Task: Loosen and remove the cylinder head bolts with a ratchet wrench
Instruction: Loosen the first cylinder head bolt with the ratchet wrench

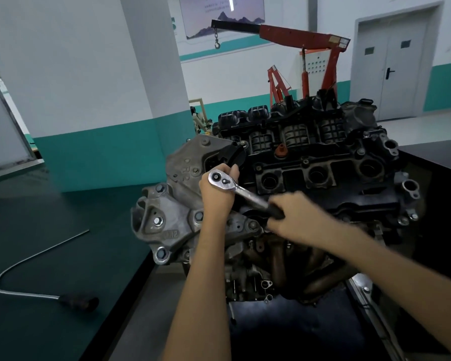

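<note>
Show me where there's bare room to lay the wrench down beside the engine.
Best is the green bench left of the engine, between the bent rod and the pillar. The black tabletop on the far right also shows bare surface. The engine top is crowded: the left hand and right hand both hold the wrench there.

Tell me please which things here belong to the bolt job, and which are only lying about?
Belong to the job:
- ratchet wrench, with the left hand at its head and the right hand on its handle
- engine

Only lying about:
- bent rod tool on the green table
- red engine crane behind
</note>
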Demonstrator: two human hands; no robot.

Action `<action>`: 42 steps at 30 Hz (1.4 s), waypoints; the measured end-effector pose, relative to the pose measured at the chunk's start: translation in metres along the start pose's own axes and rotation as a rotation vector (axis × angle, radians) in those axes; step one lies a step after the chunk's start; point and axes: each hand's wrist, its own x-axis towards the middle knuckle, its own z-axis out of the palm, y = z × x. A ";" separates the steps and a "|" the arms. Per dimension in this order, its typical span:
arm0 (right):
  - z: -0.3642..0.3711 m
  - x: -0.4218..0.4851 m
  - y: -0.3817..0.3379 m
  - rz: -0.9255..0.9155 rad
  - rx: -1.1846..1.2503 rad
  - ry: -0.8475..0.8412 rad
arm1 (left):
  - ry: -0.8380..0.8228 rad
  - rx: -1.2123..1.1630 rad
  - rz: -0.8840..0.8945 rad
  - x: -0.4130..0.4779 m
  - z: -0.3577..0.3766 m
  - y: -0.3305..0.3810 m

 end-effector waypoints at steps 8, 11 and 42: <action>0.072 -0.031 -0.052 0.061 0.674 0.061 | 0.028 0.052 0.026 0.000 0.000 0.001; 0.040 -0.020 -0.022 -0.047 0.392 -0.028 | -0.025 0.053 0.040 0.001 -0.002 -0.001; -0.061 0.032 0.023 -0.227 -0.248 -0.111 | -0.076 0.061 0.008 0.001 -0.001 0.001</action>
